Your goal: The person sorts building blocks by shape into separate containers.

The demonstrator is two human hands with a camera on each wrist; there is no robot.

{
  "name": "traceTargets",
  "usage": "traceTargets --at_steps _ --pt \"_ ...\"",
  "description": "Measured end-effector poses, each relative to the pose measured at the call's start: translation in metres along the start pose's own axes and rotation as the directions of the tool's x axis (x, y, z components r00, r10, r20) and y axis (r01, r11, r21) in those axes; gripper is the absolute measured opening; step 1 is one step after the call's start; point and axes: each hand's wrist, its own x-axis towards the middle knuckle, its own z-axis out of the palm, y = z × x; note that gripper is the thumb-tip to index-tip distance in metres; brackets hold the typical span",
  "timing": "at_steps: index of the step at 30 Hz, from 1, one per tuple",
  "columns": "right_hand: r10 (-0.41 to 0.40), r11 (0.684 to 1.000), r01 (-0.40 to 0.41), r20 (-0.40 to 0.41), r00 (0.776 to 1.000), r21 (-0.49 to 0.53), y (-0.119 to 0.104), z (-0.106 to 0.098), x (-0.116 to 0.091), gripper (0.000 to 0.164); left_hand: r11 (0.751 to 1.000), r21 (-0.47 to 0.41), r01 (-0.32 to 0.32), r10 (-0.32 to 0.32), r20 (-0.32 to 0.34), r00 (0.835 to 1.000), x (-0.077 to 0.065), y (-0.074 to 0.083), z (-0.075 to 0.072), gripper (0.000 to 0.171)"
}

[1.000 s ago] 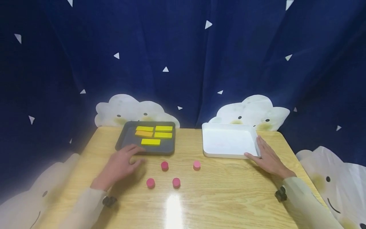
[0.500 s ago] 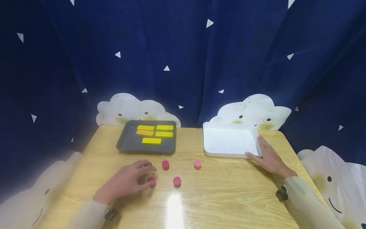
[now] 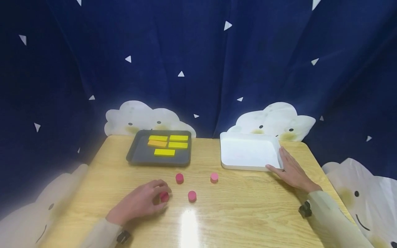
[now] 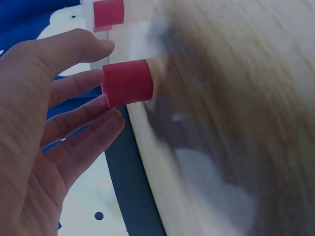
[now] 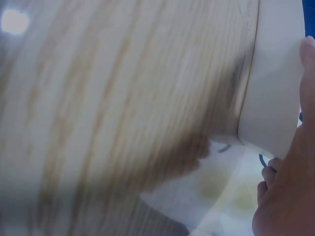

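My left hand point(image 3: 142, 201) reaches over the wooden table with its fingers and thumb spread around a red cylindrical block point(image 4: 128, 82). In the left wrist view the thumb stands apart from this block, while fingertips lie close to its far side; whether they touch it I cannot tell. Close by stand a dark red cylinder point(image 3: 179, 178), a rose cylinder point(image 3: 192, 196) and a light pink cylinder point(image 3: 214, 177). At the right, my right hand point(image 3: 293, 172) rests against the right side of a white tray point(image 3: 248, 168), thumb at its front corner and fingers extended along the wall.
A dark grey tray point(image 3: 141, 159) at the back left holds several flat yellow blocks point(image 3: 164, 152) and an orange block point(image 3: 157, 143). Behind the table point(image 3: 248, 213) hangs a navy curtain point(image 3: 198, 69) with white triangles and clouds.
My left hand has moved from the grey tray's front edge toward me and right, down around the red cylinder. The right hand has stayed at the white tray.
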Motion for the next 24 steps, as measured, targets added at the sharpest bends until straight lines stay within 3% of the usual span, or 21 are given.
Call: traceTargets --at_steps 14,24 --pt "0.010 1.000 -0.010 -0.004 1.000 0.006 0.0027 0.0025 0.0007 0.115 0.997 -0.026 -0.068 0.067 -0.048 0.997 0.0008 -0.0033 0.0054 0.020" --pt "0.003 1.000 -0.003 -0.008 1.000 0.009 0.0026 0.0023 0.0003 0.114 0.996 0.034 -0.088 0.090 -0.054 0.995 0.0034 -0.0060 0.0071 0.021"
